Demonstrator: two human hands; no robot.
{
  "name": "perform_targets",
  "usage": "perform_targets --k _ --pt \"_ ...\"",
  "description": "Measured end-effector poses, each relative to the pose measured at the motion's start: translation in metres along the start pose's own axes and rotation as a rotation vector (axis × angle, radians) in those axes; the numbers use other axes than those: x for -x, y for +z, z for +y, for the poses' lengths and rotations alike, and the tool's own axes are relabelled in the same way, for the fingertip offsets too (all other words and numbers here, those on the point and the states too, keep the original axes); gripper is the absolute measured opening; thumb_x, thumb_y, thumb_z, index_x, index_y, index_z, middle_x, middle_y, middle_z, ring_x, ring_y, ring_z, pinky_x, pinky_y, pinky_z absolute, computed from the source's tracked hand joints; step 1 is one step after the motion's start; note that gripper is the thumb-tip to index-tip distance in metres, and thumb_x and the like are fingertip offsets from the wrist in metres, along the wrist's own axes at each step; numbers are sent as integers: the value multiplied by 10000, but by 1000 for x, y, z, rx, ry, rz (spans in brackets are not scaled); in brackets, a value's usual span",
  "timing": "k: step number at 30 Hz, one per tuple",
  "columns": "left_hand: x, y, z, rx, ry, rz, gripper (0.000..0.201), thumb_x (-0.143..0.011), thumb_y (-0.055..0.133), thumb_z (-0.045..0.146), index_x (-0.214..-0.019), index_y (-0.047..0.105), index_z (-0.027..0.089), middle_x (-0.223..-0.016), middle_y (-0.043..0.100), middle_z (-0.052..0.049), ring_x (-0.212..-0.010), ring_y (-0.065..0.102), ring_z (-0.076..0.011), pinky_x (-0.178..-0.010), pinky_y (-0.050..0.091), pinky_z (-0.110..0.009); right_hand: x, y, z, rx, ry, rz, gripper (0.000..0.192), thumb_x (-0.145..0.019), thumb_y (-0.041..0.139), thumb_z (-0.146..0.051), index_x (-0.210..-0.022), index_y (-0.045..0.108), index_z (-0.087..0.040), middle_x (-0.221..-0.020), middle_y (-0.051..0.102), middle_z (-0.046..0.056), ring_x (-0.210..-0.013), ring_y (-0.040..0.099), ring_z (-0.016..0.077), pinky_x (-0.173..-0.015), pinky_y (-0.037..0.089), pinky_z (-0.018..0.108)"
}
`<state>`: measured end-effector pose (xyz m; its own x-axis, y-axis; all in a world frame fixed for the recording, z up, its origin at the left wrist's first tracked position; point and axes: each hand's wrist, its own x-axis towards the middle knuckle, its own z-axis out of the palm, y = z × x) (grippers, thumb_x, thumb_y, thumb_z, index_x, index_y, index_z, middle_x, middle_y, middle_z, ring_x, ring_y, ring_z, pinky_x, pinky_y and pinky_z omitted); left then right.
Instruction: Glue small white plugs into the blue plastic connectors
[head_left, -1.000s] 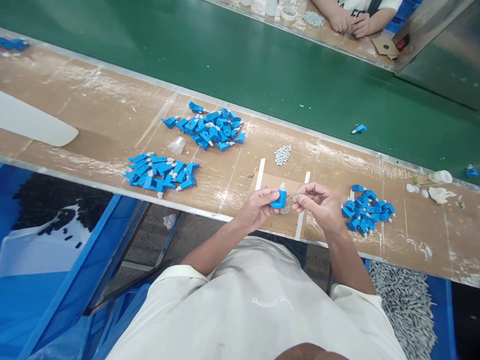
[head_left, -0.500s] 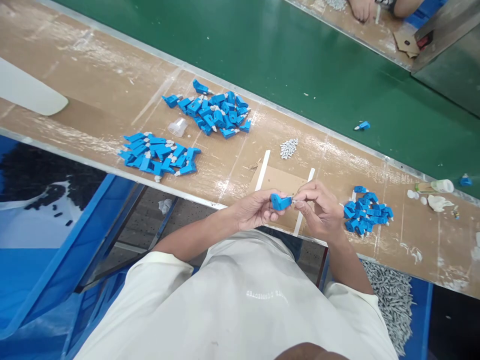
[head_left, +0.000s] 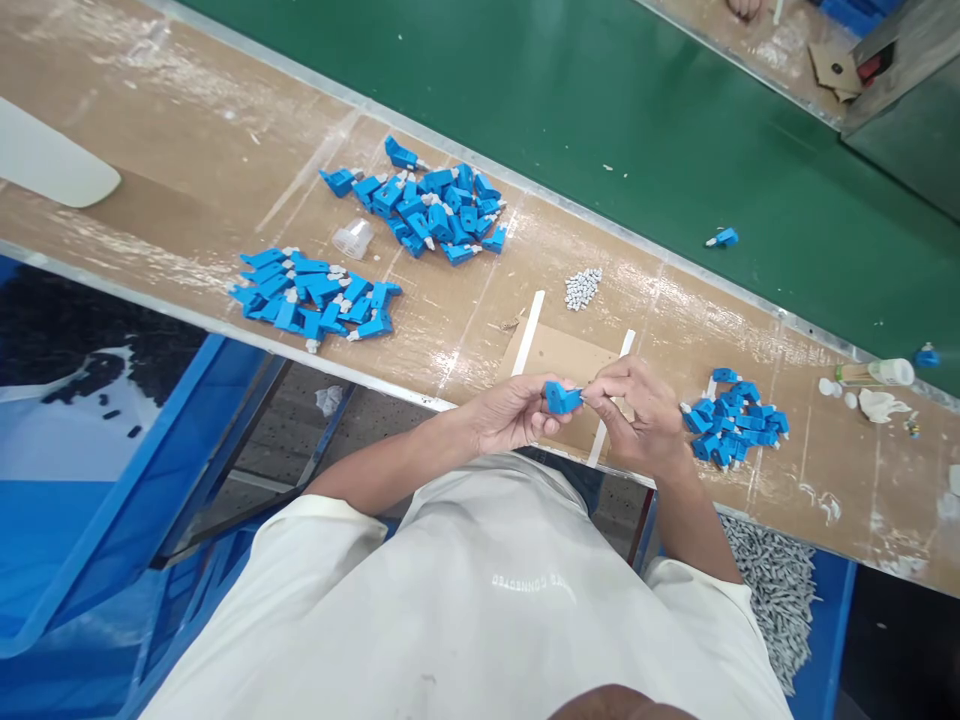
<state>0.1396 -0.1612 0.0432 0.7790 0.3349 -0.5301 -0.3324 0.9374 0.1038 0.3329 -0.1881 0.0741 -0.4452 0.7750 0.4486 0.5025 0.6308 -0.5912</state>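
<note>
Over a piece of cardboard [head_left: 562, 352] at the table's near edge, my left hand [head_left: 510, 415] is closed around one end of a blue plastic part [head_left: 561, 398]. My right hand [head_left: 634, 410] pinches at the part's narrow right end with thumb and fingertips. Whatever lies between those fingertips is too small and covered to make out. Just beyond the cardboard sits a small heap of grey pieces [head_left: 583, 288]. Right of my right hand is a pile of similar blue parts [head_left: 735, 420] with whitish tips.
Two more piles of blue parts, a far one [head_left: 442, 210] and a near one [head_left: 315, 295], lie left, with a clear plastic cup [head_left: 352, 238] between. A bottle [head_left: 889, 373] stands right. Single blue parts [head_left: 724, 237] rest on the green surface [head_left: 525, 90]. A bin of grey pieces [head_left: 772, 590] is below.
The view has shifted slightly. Both hands stay together at the blue part, and the right fingertips now sit closer against its end, covering the pale tip seen before.
</note>
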Motion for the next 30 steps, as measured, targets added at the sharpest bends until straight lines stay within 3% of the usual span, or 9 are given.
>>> perform_targets --k 4,8,10,14,19,30 --pt "-6 -9 -1 -18 10 6 172 -945 555 121 -816 661 76 -671 637 -45 -457 550 -49 -423 465 -100 -1 -2 2 9 -21 -31 183 -961 598 -129 -987 716 -265 -839 691 44 -736 639 176 -631 503 312" --pt "-6 -14 -4 -148 71 -39 169 -852 725 184 -736 649 88 -654 636 -33 -451 530 -37 -439 461 -107 0 -2 9 -146 43 -15 142 -942 663 -183 -930 771 -275 -816 718 43 -720 659 179 -625 512 316" --pt "-2 -11 -5 -265 177 -75 264 -788 818 283 -702 653 96 -620 626 -17 -461 529 -46 -485 496 -143 1 -1 11 -261 148 37 74 -897 752 -272 -827 777 -270 -756 710 38 -678 648 181 -611 518 325" --pt "6 -1 -9 -459 399 -127 433 -690 891 489 -709 669 118 -595 598 15 -521 537 -67 -559 514 -195 5 4 15 -546 447 163 292 -662 942 -434 -708 738 -230 -687 652 21 -593 598 152 -503 510 280" --pt "4 -2 -15 -592 517 -142 438 -753 839 536 -792 702 122 -654 644 -12 -584 563 -81 -597 468 -210 11 15 21 -938 598 128 383 -590 972 -459 -747 726 -211 -735 648 7 -528 581 112 -386 508 222" --pt "-2 -7 -16 -689 616 -124 423 -799 797 538 -795 694 128 -650 664 -23 -587 581 -107 -599 459 -242 19 22 22 -943 663 146 344 -623 954 -456 -673 727 -203 -729 656 22 -544 590 118 -391 537 230"
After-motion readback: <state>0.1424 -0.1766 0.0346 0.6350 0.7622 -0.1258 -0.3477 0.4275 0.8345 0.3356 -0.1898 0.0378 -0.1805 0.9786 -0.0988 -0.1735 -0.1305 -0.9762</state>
